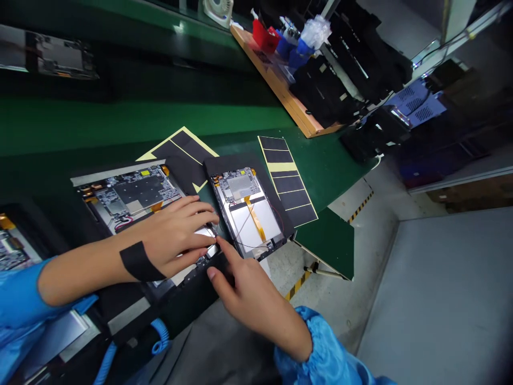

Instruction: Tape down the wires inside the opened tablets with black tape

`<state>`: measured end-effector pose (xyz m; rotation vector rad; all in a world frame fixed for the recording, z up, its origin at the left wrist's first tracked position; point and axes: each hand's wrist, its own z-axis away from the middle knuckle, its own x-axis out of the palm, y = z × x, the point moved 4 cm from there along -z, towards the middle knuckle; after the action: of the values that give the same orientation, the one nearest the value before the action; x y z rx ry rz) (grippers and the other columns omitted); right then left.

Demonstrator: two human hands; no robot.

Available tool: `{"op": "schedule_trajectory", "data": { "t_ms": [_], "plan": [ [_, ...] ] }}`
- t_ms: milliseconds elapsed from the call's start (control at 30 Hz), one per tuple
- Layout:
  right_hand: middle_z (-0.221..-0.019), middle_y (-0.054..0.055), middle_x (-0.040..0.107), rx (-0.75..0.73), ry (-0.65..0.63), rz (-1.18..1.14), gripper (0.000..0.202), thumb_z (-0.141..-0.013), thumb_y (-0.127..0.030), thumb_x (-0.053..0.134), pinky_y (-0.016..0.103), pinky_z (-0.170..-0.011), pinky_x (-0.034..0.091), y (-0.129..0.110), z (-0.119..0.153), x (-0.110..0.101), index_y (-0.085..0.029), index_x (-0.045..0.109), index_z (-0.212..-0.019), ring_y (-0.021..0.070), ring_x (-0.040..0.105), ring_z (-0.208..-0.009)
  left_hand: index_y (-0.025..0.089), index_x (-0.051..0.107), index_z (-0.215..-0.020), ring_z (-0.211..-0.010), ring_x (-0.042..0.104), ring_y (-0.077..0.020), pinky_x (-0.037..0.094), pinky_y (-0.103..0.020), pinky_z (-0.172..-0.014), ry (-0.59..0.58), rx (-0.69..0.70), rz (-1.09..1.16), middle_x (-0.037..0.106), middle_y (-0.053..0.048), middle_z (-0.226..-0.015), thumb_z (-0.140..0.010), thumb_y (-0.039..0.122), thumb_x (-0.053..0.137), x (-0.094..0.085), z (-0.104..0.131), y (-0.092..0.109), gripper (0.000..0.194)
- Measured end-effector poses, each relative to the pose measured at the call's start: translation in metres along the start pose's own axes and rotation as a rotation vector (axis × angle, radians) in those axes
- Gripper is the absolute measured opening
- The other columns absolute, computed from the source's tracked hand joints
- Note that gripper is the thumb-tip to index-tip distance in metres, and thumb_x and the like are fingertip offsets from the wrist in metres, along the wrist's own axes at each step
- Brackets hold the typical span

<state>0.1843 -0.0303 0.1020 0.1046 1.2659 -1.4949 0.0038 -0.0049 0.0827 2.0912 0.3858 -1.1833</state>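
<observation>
An opened tablet [138, 191] with bare circuit boards lies on black foam in front of me. My left hand [182, 232] rests flat across it, fingers stretched out, covering its middle. A strip of black tape [140, 261] sticks to my left wrist. My right hand [244, 286] touches the tablet's right edge with its extended index finger, close to my left fingertips; the thumb stands apart and I see nothing held. Just to the right, a second opened tablet [256, 219] lies on a foam pad, with an orange ribbon cable [255, 218] over its silver battery.
Sheets of black adhesive pieces on yellow backing [286, 179] lie beside and behind the tablets. Further back stand a wooden-edged board [276, 88], a red bin [264, 37] and black cases [324, 91]. Another opened device [60, 53] sits at far left. A blue coiled cord [161, 336] hangs nearby.
</observation>
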Motion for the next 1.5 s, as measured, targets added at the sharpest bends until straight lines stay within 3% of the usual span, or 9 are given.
{"op": "schedule_trajectory", "data": {
  "t_ms": [167, 300, 433, 567, 733, 900, 1033, 1233, 1500],
  "plan": [
    [-0.073, 0.009, 0.071, -0.061, -0.08, 0.186, 0.071, -0.1, -0.035, 0.05, 0.03, -0.055, 0.035, 0.001, 0.001, 0.004, -0.004, 0.031, -0.16, 0.0263, 0.063, -0.065, 0.026, 0.076, -0.106, -0.126, 0.056, -0.0341, 0.037, -0.06, -0.114, 0.068, 0.005, -0.053, 0.069, -0.01, -0.125, -0.096, 0.022, 0.048, -0.008, 0.004, 0.004, 0.031],
    [-0.068, 0.003, 0.067, -0.07, 0.05, -0.036, 0.061, -0.101, -0.036, 0.049, 0.029, -0.055, 0.035, 0.012, 0.005, 0.005, -0.014, 0.041, -0.157, 0.0215, 0.06, -0.06, 0.03, 0.072, -0.123, -0.139, 0.048, -0.0385, 0.035, -0.066, -0.115, -0.003, -0.018, -0.077, 0.062, -0.009, -0.145, -0.097, 0.024, 0.05, 0.004, 0.008, 0.0, 0.035],
    [-0.064, 0.001, 0.062, -0.057, 0.119, -0.137, 0.067, -0.102, -0.039, 0.046, 0.029, -0.055, 0.033, 0.02, 0.006, 0.013, -0.007, 0.034, -0.16, 0.0202, 0.056, -0.057, 0.027, 0.073, -0.115, -0.139, 0.049, -0.0348, 0.029, -0.064, -0.119, -0.008, -0.029, -0.113, 0.066, -0.008, -0.139, -0.098, 0.021, 0.044, 0.006, -0.001, -0.018, 0.034],
    [-0.066, 0.004, 0.064, -0.07, 0.061, -0.028, 0.072, -0.099, -0.039, 0.049, 0.031, -0.054, 0.033, 0.016, 0.002, 0.018, 0.0, 0.034, -0.159, 0.0238, 0.06, -0.061, 0.027, 0.074, -0.113, -0.108, 0.063, -0.027, 0.046, -0.044, -0.101, -0.088, -0.035, -0.001, 0.073, -0.009, -0.112, -0.099, 0.031, 0.05, 0.002, -0.016, -0.053, 0.028],
    [-0.072, 0.009, 0.071, -0.076, 0.045, 0.068, 0.073, -0.101, -0.037, 0.046, 0.033, -0.058, 0.041, 0.007, -0.006, 0.001, 0.001, 0.028, -0.161, 0.0279, 0.067, -0.066, 0.021, 0.072, -0.087, -0.09, 0.06, -0.0193, 0.047, -0.028, -0.082, -0.055, 0.005, 0.158, 0.068, -0.007, -0.092, -0.104, 0.038, 0.048, -0.005, -0.016, -0.076, 0.034],
    [-0.098, 0.02, 0.079, -0.087, 0.021, 0.269, 0.061, -0.104, -0.034, 0.044, 0.036, -0.066, 0.049, -0.006, -0.028, -0.012, -0.005, 0.04, -0.158, 0.0339, 0.075, -0.083, 0.02, 0.064, -0.086, -0.087, 0.056, -0.0201, 0.044, -0.03, -0.081, -0.028, -0.033, 0.086, 0.065, -0.007, -0.088, -0.106, 0.032, 0.042, -0.014, -0.009, -0.078, 0.032],
    [-0.093, 0.022, 0.08, -0.108, -0.017, 0.457, 0.058, -0.105, -0.031, 0.041, 0.038, -0.063, 0.051, -0.014, -0.039, -0.002, -0.005, 0.042, -0.157, 0.0369, 0.077, -0.079, 0.02, 0.065, -0.096, -0.093, 0.057, -0.0244, 0.044, -0.035, -0.084, -0.006, -0.048, -0.008, 0.067, -0.011, -0.097, -0.104, 0.026, 0.038, -0.014, -0.006, -0.066, 0.029],
    [-0.095, 0.02, 0.081, -0.154, 0.057, 0.354, 0.054, -0.102, -0.03, 0.047, 0.033, -0.062, 0.05, -0.01, -0.043, 0.002, -0.005, 0.052, -0.15, 0.0318, 0.077, -0.076, 0.02, 0.067, -0.099, -0.087, 0.058, -0.0217, 0.046, -0.032, -0.08, 0.002, 0.028, 0.063, 0.067, -0.01, -0.097, -0.104, 0.024, 0.041, -0.001, -0.01, -0.042, 0.027],
    [-0.106, 0.018, 0.081, -0.157, 0.191, 0.211, 0.044, -0.103, -0.027, 0.045, 0.036, -0.072, 0.053, -0.01, -0.05, -0.007, -0.014, 0.064, -0.14, 0.0339, 0.078, -0.087, 0.02, 0.065, -0.089, -0.08, 0.055, -0.0179, 0.044, -0.027, -0.076, -0.016, -0.044, 0.103, 0.065, -0.004, -0.084, -0.1, 0.015, 0.044, -0.016, -0.019, -0.07, 0.025]
  ]
}}
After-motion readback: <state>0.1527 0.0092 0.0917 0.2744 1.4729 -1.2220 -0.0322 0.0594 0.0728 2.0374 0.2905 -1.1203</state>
